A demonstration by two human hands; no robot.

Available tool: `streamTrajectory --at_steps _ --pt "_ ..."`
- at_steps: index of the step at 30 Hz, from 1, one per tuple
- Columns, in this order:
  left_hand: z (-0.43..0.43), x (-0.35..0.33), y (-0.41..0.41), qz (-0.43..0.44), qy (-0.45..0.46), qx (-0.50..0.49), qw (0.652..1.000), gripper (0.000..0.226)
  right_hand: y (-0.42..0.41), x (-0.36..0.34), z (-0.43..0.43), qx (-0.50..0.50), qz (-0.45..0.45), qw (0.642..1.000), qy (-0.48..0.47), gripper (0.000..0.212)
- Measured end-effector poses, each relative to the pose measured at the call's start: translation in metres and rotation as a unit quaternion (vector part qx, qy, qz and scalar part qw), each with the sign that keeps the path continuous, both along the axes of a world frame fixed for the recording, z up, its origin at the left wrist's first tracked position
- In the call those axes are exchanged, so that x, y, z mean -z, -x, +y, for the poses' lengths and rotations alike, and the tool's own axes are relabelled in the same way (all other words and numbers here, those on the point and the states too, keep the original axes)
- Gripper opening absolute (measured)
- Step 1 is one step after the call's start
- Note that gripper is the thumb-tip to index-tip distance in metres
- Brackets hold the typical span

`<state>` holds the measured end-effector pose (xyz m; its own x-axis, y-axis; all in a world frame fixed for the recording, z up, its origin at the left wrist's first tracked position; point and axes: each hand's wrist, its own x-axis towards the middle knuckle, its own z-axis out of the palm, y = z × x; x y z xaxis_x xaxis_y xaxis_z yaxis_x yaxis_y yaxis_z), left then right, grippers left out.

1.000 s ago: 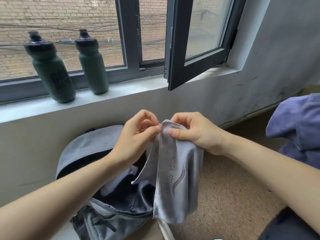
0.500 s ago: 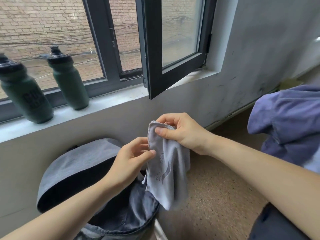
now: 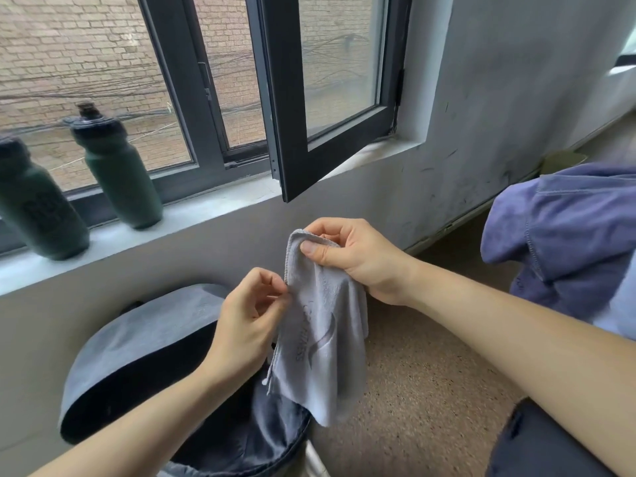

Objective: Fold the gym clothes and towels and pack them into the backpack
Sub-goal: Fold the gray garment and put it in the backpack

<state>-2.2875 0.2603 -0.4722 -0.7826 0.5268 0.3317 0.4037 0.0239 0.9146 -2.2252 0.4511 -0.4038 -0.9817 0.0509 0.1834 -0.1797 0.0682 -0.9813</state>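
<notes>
**Over the open backpack: towel held in both hands**

On the sill [image 3: 213, 208] at far left stand two dark green bottles [image 3: 120, 177], upright and close together, in front of the glass.

Below the sill, the backpack [image 3: 137, 346] stands against the wall [image 3: 499, 80] with its grey flap thrown back and its mouth open. Dark cloth lies inside the main compartment.

The left hand [image 3: 247, 325] is raised over the backpack mouth. Its thumb and forefinger are pressed together on the left hem of the towel [image 3: 323, 346], partway down; the other fingers are curled loosely.

The towel is light grey, with a printed logo and lettering facing the camera. It hangs in the air, doubled lengthwise, with its lower end over the right side of the backpack mouth. Contact with the rim cannot be determined.

The right hand [image 3: 358, 256] is higher than the left. It pinches the top corner of the towel, thumb on the front face, fingers curled behind.

Above the hands, the dark-framed window [image 3: 292, 98] stands swung open into the room.

At far right, a blue cloth [image 3: 564, 228] lies bunched, well apart from the towel. The speckled brown floor [image 3: 430, 390] shows between them.
</notes>
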Motion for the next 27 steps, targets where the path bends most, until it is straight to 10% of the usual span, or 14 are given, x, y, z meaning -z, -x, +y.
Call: streamTrajectory --at_steps 27 --pt "-0.003 -0.002 -0.009 -0.017 0.037 0.024 0.999 0.020 -0.008 -0.013 0.026 -0.053 -0.052 0.997 0.027 0.022"
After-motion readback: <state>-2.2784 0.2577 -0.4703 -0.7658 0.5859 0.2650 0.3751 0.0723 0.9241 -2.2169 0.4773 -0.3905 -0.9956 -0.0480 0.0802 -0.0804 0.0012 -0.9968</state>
